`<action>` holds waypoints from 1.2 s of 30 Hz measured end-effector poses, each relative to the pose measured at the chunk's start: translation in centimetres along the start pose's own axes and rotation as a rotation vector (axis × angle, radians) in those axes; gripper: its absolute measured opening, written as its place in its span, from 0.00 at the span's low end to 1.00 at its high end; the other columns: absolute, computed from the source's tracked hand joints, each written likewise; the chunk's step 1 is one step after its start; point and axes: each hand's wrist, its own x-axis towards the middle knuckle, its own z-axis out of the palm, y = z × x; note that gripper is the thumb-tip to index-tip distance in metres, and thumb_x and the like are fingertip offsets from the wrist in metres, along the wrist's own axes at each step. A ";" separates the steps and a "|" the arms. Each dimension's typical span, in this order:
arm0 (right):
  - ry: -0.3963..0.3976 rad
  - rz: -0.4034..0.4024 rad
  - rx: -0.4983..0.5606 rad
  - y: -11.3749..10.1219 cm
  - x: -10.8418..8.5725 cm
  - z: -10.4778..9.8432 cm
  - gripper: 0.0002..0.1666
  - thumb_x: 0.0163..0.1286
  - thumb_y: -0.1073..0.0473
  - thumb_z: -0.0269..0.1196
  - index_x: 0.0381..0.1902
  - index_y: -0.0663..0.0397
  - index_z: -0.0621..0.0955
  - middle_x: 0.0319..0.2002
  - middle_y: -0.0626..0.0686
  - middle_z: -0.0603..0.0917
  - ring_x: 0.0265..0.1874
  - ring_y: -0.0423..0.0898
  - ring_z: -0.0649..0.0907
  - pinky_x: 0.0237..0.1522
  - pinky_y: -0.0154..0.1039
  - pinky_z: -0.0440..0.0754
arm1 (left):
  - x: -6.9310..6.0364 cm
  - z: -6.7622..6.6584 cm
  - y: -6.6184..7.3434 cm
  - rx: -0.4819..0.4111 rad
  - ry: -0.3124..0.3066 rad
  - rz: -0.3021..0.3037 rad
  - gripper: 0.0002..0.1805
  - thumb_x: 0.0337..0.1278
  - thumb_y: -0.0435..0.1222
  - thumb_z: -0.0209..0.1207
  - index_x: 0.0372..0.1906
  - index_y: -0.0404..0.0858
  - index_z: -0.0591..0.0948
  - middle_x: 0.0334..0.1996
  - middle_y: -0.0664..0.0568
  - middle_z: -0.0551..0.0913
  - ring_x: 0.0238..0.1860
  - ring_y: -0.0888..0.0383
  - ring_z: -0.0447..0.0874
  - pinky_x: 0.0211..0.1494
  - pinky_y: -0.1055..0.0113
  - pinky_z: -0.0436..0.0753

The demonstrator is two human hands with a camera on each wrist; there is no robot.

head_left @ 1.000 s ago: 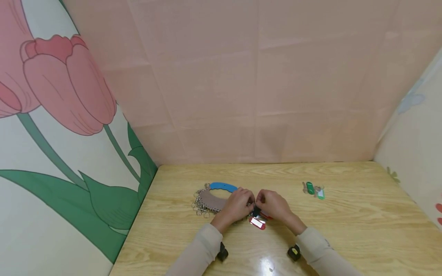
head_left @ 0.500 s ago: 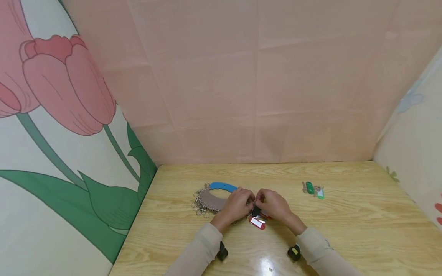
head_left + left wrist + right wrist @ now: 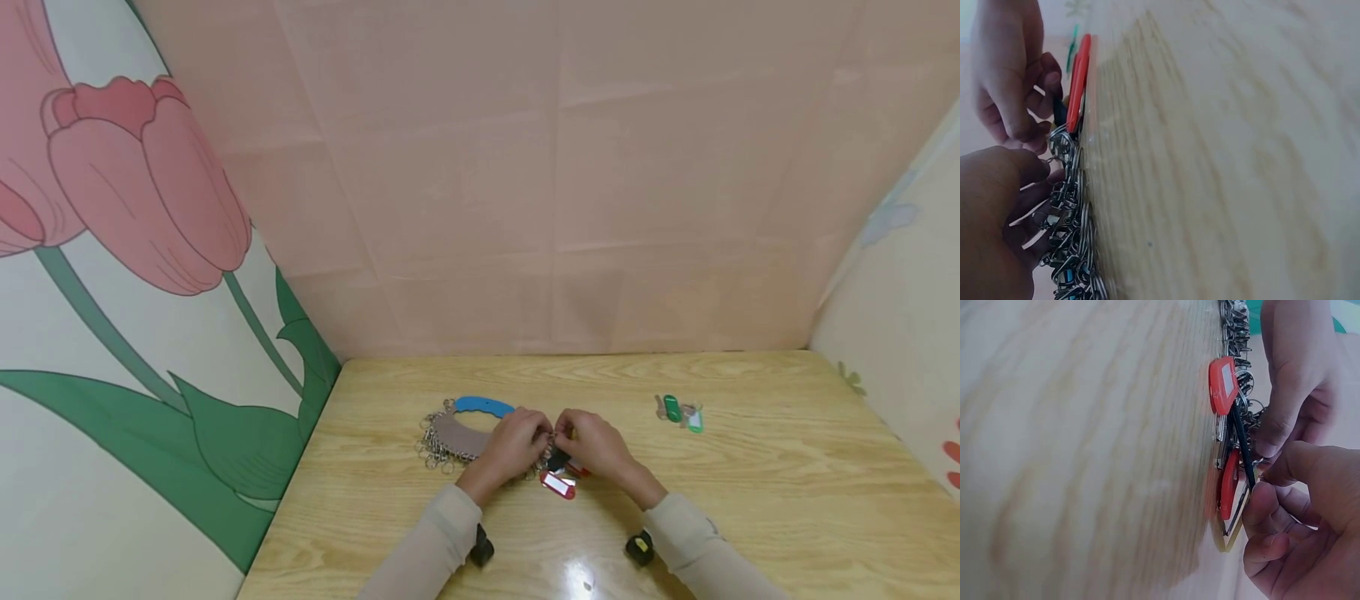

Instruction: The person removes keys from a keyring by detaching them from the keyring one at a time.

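A brown curved key holder plate (image 3: 461,436) with a blue handle (image 3: 483,405) lies on the table, its edge hung with metal rings and clasps (image 3: 1069,212). At its right end my left hand (image 3: 516,443) pinches a metal clasp. My right hand (image 3: 597,446), fingertips almost meeting the left's, pinches a black-headed key (image 3: 1243,440). Just below the hands lies a red key tag (image 3: 558,485) with a white label. A second red tag (image 3: 1229,484) sits under the right fingers, beside something yellow-edged (image 3: 1229,540). Fingers partly hide the clasp and key ring.
Green key tags (image 3: 672,408) with keys lie at the back right of the wooden table (image 3: 750,500). Black devices (image 3: 640,548) show by both wrists. A tulip-patterned wall (image 3: 150,192) stands left, and a pinkish cloth backdrop (image 3: 465,167) rises behind the table.
The fingertips shift slightly at the clasp, and a bit of yellow now shows at my right fingers. The black key head tilts a little; the holder and red tag stay nearly in place.
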 end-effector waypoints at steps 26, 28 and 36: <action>-0.026 0.003 -0.008 -0.1 0.4 0.1 0.03 0.72 0.61 0.68 0.37 0.53 0.84 0.31 0.47 0.86 0.25 0.40 0.78 0.25 0.35 0.74 | 0.2 0.1 -1.1 -0.019 -0.040 0.022 0.06 0.75 0.40 0.65 0.49 0.49 0.88 0.40 0.61 0.88 0.41 0.65 0.76 0.53 0.66 0.77; -0.026 0.003 -0.016 -0.1 0.4 0.1 0.03 0.72 0.62 0.68 0.37 0.54 0.84 0.31 0.47 0.86 0.25 0.40 0.78 0.25 0.35 0.74 | 0.1 0.1 -1.1 -0.016 -0.043 0.029 0.06 0.74 0.39 0.65 0.49 0.49 0.88 0.40 0.61 0.88 0.41 0.65 0.76 0.53 0.66 0.77; -0.047 -0.022 -0.050 -0.1 0.4 -0.1 0.05 0.72 0.60 0.69 0.37 0.55 0.86 0.32 0.47 0.86 0.27 0.40 0.78 0.28 0.36 0.75 | 0.0 -0.2 -1.0 -0.054 -0.034 0.016 0.07 0.77 0.40 0.63 0.49 0.48 0.90 0.42 0.60 0.89 0.42 0.64 0.76 0.51 0.67 0.77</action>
